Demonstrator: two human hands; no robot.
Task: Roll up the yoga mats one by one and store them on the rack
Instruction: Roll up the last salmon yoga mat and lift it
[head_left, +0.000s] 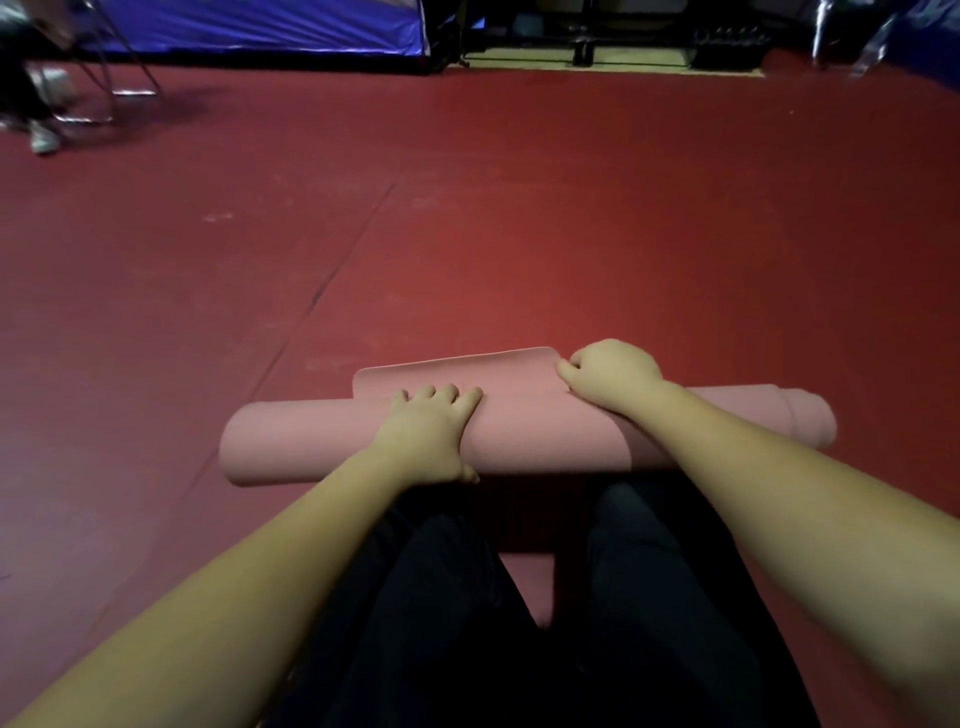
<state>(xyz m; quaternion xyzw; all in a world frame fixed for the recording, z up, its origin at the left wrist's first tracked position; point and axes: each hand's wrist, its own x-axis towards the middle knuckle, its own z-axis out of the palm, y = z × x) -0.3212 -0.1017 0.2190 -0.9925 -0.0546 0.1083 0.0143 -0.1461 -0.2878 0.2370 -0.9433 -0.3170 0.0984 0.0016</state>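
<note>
I see the pink foam yoga mat (545, 441) almost fully rolled into a thick tube that lies across the dark red floor (467, 234), just in front of the person's knees in black trousers (441, 597). Both hands are on it.

My left hand (428, 434) lies on top of the roll, a little to the left of its middle. The fingers are spread and bent over the far side of the tube, and the thumb is on the near side, so the hand wraps the curve and presses on it.

My right hand (610, 371) is further forward and to the right of the left one. Its fingers are curled, and they pinch the corner of the loose flat end (457, 371) of the mat. This last flap is not yet rolled; it lies flat on the floor just beyond the left hand's fingertips, and its right corner is under the right hand.

The right end of the tube, past the right forearm, shows the layers a bit uneven, one sticking out more than the other.

Far beyond the hands there is a blue fabric tent (249, 26) by the wall, and metal chair legs (111, 78) far to the left.
</note>
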